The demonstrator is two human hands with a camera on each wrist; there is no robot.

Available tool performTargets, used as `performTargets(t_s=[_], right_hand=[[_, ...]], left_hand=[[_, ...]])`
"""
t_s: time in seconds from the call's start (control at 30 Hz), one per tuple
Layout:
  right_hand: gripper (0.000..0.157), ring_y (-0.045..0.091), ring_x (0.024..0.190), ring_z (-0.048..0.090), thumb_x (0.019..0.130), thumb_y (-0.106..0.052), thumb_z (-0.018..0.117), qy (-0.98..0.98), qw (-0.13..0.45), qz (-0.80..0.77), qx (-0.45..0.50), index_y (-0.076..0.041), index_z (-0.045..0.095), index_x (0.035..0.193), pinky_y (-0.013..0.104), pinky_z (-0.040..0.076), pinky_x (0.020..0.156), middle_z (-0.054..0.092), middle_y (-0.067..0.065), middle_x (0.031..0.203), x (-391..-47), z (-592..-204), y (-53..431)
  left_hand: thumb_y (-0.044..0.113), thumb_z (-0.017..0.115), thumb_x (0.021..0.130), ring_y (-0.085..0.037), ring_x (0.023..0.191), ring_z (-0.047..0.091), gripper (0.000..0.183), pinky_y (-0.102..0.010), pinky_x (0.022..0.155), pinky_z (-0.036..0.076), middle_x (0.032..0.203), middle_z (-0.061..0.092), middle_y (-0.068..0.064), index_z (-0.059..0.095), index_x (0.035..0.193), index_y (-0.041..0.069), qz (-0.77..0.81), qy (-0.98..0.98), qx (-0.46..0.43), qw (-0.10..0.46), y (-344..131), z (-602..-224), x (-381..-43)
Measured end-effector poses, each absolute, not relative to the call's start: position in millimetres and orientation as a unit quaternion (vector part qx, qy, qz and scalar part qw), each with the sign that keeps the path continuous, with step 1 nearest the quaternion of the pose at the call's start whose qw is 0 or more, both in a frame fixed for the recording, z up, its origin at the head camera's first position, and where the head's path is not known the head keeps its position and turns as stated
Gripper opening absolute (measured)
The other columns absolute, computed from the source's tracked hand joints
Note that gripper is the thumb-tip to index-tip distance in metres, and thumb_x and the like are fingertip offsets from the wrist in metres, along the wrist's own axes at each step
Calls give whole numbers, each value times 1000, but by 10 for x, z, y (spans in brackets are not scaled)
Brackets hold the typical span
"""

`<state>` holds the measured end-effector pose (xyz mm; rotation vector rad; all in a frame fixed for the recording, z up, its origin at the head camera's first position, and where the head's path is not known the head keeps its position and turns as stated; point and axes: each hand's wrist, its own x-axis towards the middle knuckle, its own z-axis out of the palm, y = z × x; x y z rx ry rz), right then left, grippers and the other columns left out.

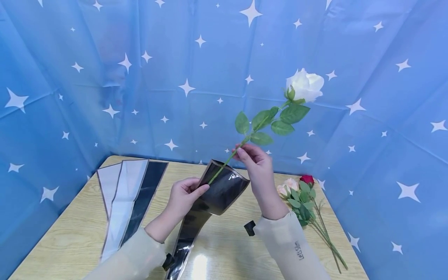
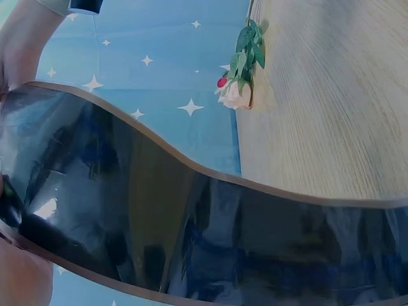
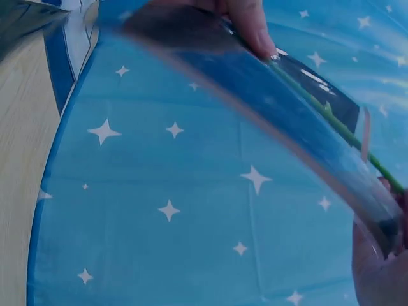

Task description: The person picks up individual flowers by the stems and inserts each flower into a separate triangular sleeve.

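Note:
A white artificial rose (image 1: 305,85) slants up to the right on a long green stem (image 3: 325,115) with several leaves. My right hand (image 1: 259,167) pinches the stem just below the leaves. Lower down, my left hand (image 1: 183,196) grips a glossy black wrapping sheet (image 1: 224,192) with the stem's lower part against it, thumb over the stem's end. The sheet curls around at its top, and its long tail hangs toward the table's front. In the left wrist view the black sheet (image 2: 255,236) with its thin brownish border covers most of the lower half.
At the left of the wooden table (image 1: 70,217) lie fanned wrapping sheets (image 1: 127,186), white and dark. Pale pink roses (image 1: 288,186) and a red rose (image 1: 307,179) lie at the right. Behind the table hangs a blue curtain (image 1: 157,97) with white stars.

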<state>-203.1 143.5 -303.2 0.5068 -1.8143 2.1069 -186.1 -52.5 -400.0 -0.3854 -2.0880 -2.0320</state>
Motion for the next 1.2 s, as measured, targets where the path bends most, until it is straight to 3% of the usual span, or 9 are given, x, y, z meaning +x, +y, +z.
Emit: performTargets(t_s=[0.2, 0.43, 0.77, 0.9, 1.03, 1.2], right_hand=[[8, 13, 85, 66, 91, -7, 61, -656, 157, 714, 187, -8, 69, 95, 31, 54, 83, 68, 0, 95, -2033, -3026, 1473], [20, 13, 80, 66, 90, -6, 63, -677, 146, 699, 181, 11, 64, 100, 34, 54, 83, 70, 2, 92, -2010, -3039, 1429], [26, 10, 88, 68, 89, -10, 66, -718, 101, 667, 173, 11, 66, 105, 32, 54, 84, 67, 25, 107, -1977, -3044, 1372], [30, 9, 94, 67, 89, -18, 66, -734, 105, 651, 163, 4, 67, 110, 29, 52, 88, 69, 19, 108, -1970, -3027, 1400], [28, 20, 100, 66, 90, -20, 66, -709, 135, 672, 165, -2, 67, 111, 31, 51, 90, 71, 9, 105, -1968, -3008, 1444], [26, 24, 98, 66, 91, -15, 63, -672, 154, 702, 179, 3, 64, 110, 34, 52, 89, 70, 7, 102, -1975, -3011, 1473]], left_hand=[[9, 73, 82, -6, 58, 49, 16, -20, 52, 41, 66, 62, 7, 72, 92, -3, -701, -691, -135, 109, -535, -4014, -1890], [12, 74, 82, -6, 58, 47, 15, -21, 51, 41, 64, 59, 6, 72, 90, -1, -693, -698, -140, 110, -519, -4006, -1879], [12, 74, 82, -7, 57, 46, 16, -22, 50, 39, 64, 58, 5, 72, 91, 0, -694, -697, -137, 116, -511, -3982, -1879], [12, 72, 83, -7, 58, 49, 16, -22, 51, 42, 69, 63, 0, 72, 94, 0, -691, -699, -140, 117, -516, -3962, -1864], [13, 72, 84, -8, 59, 49, 15, -22, 52, 43, 70, 62, -1, 72, 94, 2, -690, -699, -136, 126, -516, -3952, -1849], [13, 72, 83, -8, 57, 47, 15, -21, 51, 40, 67, 61, 3, 73, 93, 2, -694, -694, -130, 142, -511, -3956, -1850]])
